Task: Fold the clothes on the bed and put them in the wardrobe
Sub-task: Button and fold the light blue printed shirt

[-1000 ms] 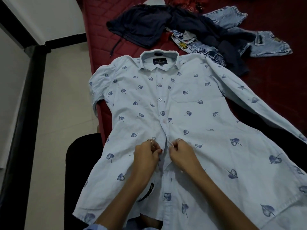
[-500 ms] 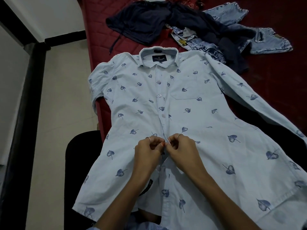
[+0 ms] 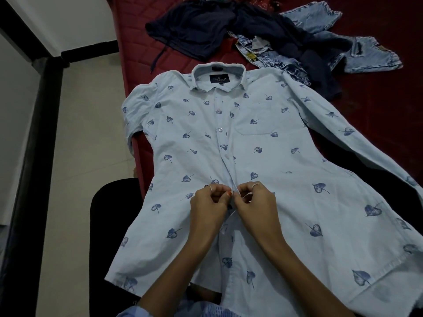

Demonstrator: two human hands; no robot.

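Note:
A pale blue shirt (image 3: 263, 143) with a dark leaf print lies face up on the red bed (image 3: 377, 115), collar away from me, its hem hanging over the near edge. My left hand (image 3: 209, 208) pinches the left side of the button placket about halfway down the front. My right hand (image 3: 256, 204) pinches the right side of the placket, right against the left hand. The upper buttons look fastened; the placket below my hands gapes open.
A dark navy garment (image 3: 206, 30) and light-wash denim jeans (image 3: 343, 49) lie in a heap at the far side of the bed. A black chair back (image 3: 114, 225) stands at the bed's near left edge. Pale tiled floor (image 3: 80, 156) runs along the left.
My two hands have drawn together at the placket, closing the gap between the shirt's front edges. The view has shifted slightly, and the shirt sits a little higher in frame.

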